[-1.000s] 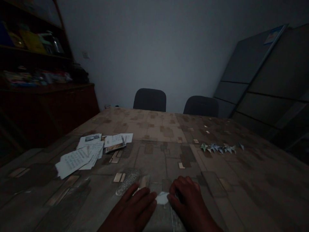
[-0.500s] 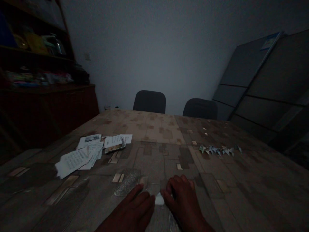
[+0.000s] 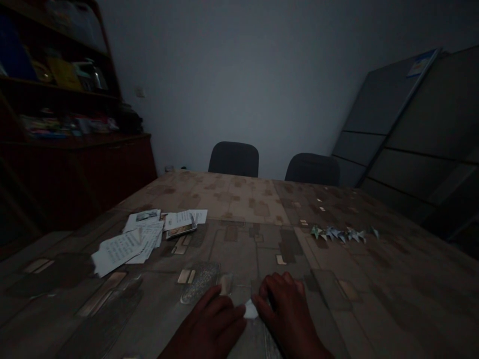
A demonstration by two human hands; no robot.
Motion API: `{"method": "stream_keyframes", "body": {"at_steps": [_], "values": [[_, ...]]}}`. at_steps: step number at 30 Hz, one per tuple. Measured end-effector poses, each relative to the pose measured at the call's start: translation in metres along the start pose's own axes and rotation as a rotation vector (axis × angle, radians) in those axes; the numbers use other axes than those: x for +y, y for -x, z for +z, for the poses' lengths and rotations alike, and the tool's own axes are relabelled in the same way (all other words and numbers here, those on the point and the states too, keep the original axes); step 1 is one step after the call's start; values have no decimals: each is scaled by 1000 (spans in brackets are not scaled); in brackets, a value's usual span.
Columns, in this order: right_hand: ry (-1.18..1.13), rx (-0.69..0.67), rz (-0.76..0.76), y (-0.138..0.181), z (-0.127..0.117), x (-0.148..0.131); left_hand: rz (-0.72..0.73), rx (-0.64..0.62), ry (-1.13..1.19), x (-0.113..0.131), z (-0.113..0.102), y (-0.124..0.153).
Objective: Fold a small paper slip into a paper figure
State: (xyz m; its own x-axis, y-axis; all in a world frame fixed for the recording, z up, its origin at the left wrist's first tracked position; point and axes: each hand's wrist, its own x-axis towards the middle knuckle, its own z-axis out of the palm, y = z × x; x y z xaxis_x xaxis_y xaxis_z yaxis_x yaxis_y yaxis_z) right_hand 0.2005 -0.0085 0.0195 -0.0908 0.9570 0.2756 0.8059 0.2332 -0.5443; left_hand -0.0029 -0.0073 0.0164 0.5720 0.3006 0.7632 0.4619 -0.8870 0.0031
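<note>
In dim light my left hand [image 3: 209, 326] and my right hand [image 3: 288, 314] rest on the patterned table [image 3: 243, 239] near its front edge. Between them lies a small white piece of paper [image 3: 250, 310], mostly hidden. The fingertips of both hands press on it. My left fingers are held together and laid flat; my right fingers are curled over the paper's right side.
A loose pile of printed sheets [image 3: 129, 239] lies at the left with a phone [image 3: 181, 230] beside it. A row of several small folded paper figures [image 3: 342, 233] sits at the right. Two dark chairs [image 3: 234, 158] stand behind the table; a wooden cabinet [image 3: 75, 164] is at the left.
Both hands have drawn closer together over the white paper, so less of it shows. The view has shifted slightly.
</note>
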Motion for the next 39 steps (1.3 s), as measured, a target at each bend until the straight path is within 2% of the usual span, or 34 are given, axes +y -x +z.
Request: {"method": "stream_keyframes", "body": {"at_steps": [13, 18, 21, 28, 35, 39], "values": [[116, 53, -16, 1, 0, -11, 7, -28, -77, 6, -3, -2], [75, 17, -3, -1, -1, -8, -19, -84, -50, 4, -3, -1], [87, 15, -1, -1, -1, -10, -49, -20, -51, 4, 2, 0], [160, 29, 22, -2, -3, -20, -16, -50, -94, 10, 1, -4], [98, 5, -23, -2, -1, -9, -13, -20, -84, 4, 6, -1], [47, -11, -12, 2, -2, -3, -28, -53, -136, 2, 15, 3]]}}
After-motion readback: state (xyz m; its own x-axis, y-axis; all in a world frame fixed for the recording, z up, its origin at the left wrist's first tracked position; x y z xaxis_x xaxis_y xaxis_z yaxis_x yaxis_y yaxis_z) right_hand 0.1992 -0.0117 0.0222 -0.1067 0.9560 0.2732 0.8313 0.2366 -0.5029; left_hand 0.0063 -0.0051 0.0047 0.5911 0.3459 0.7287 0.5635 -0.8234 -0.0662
